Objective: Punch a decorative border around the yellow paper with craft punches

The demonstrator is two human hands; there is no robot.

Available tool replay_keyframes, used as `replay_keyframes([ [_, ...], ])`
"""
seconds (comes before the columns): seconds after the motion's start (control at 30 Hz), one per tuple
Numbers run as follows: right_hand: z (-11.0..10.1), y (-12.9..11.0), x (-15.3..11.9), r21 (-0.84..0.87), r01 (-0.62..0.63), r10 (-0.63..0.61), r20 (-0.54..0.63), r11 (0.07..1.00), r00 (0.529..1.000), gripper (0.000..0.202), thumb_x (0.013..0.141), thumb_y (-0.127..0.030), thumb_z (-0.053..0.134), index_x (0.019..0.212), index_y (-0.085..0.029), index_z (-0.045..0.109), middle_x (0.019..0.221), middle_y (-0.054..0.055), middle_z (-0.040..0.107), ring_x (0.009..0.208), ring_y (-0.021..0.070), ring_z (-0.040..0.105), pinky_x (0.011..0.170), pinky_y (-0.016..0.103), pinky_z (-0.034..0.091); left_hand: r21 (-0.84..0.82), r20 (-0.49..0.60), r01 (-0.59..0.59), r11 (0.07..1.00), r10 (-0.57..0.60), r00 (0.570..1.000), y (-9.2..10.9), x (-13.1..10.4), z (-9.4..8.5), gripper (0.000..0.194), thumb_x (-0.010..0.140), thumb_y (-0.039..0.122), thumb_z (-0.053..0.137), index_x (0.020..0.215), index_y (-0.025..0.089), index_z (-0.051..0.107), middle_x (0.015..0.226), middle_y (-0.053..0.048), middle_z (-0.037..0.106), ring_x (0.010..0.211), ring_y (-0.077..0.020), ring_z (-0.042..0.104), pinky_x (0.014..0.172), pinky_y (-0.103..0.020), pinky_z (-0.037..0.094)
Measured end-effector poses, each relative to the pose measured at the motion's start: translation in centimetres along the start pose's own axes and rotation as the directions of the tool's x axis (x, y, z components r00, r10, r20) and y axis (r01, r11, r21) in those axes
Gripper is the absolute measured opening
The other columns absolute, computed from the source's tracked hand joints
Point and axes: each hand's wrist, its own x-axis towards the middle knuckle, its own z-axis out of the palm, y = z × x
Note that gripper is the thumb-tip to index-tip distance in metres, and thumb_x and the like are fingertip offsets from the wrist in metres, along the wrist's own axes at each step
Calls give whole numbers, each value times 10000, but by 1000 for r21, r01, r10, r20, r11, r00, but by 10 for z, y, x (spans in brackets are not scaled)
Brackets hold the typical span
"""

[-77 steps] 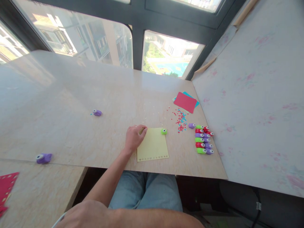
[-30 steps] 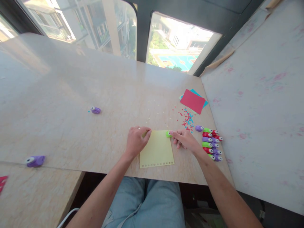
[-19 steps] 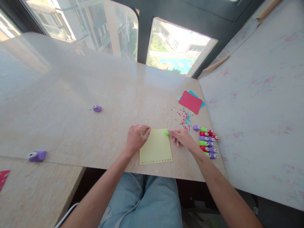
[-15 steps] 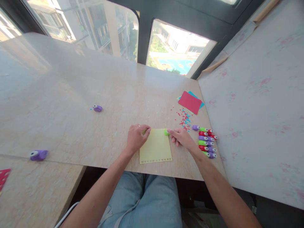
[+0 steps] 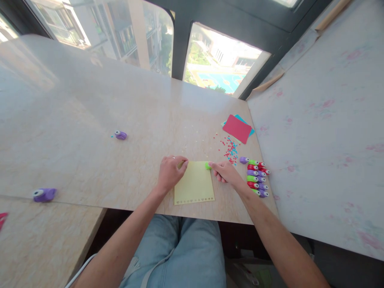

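A sheet of yellow paper (image 5: 194, 184) lies in front of me, with a row of small punched shapes along its near edge. At its far left corner, my left hand (image 5: 172, 171) pinches the paper between thumb and fingers. My right hand (image 5: 224, 173) is closed on a small green craft punch (image 5: 207, 165), which sits at the far right corner of the sheet. Fingers cover part of the punch, so I cannot tell whether it is pressed down.
Right of my hand stand several purple, green and red punches (image 5: 257, 178) in rows. Beyond lie red and blue confetti bits (image 5: 231, 150) and stacked coloured cards (image 5: 237, 129). Single purple punches lie farther left (image 5: 121, 135) and near the front edge (image 5: 44, 195). A patterned wall (image 5: 324, 132) borders the right.
The whole view has shifted slightly, moving everything a little left and up. Both hands keep their places on the paper and the green punch.
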Motion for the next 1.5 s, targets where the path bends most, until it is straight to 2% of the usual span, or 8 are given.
replay_keyframes([
  [0.43,-3,1,4,-54,-22,24,32,998,999,479,866,-529,497,533,-184,505,390,-24,485,302,60,381,329,187,255,7,3,-4,1000,4,1000,1,0,-1,148,883,268,579,861,218,716,863,-29,753,822,-220,643,811,-373,417],
  [0.7,-4,9,6,137,-59,51,60,989,997,479,820,-579,538,547,-188,499,372,-66,406,293,42,280,309,180,175,13,-8,-9,1000,9,1000,1,1,0,158,881,275,576,863,220,723,859,-31,752,817,-216,643,818,-371,435],
  [0.8,-5,12,3,239,-10,6,20,971,1000,492,818,-616,511,575,-188,503,382,-76,380,314,46,256,322,183,166,3,-23,-13,1000,13,1000,0,1,0,160,876,276,580,863,218,728,862,-42,752,818,-215,649,822,-369,450],
  [0.93,1,18,-3,327,93,-64,-97,940,993,453,791,-650,539,758,-198,532,461,-101,375,355,56,220,351,197,142,-22,-34,-18,1000,17,999,-2,0,0,159,870,275,587,867,215,734,854,-46,752,812,-217,658,818,-373,471],
  [1.03,9,23,-6,241,217,-168,-210,946,963,484,750,-588,636,1016,-188,570,508,-116,358,412,72,251,404,202,166,-55,-42,-13,998,11,999,-2,-1,-1,153,866,271,594,865,219,737,859,-44,754,815,-210,664,830,-368,479],
  [1.13,15,26,-7,88,316,-289,-230,945,929,545,768,-527,628,1181,-173,591,524,-115,278,461,88,248,453,216,173,-75,-46,-5,997,1,999,-2,-1,-2,144,860,256,603,862,213,740,868,-48,756,818,-206,665,834,-364,481],
  [1.3,20,27,-7,-48,312,-311,-318,949,895,479,781,-495,579,1104,-152,670,521,-100,282,481,103,275,480,229,221,-99,-43,-3,995,-1,999,-2,-1,-2,136,856,239,611,855,198,741,856,-54,758,788,-199,670,802,-346,488],
  [1.5,28,30,-7,-4,283,-257,-434,959,864,456,785,-492,564,1075,-149,643,497,-87,431,455,121,407,467,217,306,-98,-47,0,995,-5,999,-2,-1,-2,140,857,236,607,852,197,742,855,-56,758,788,-196,673,801,-341,487],
])
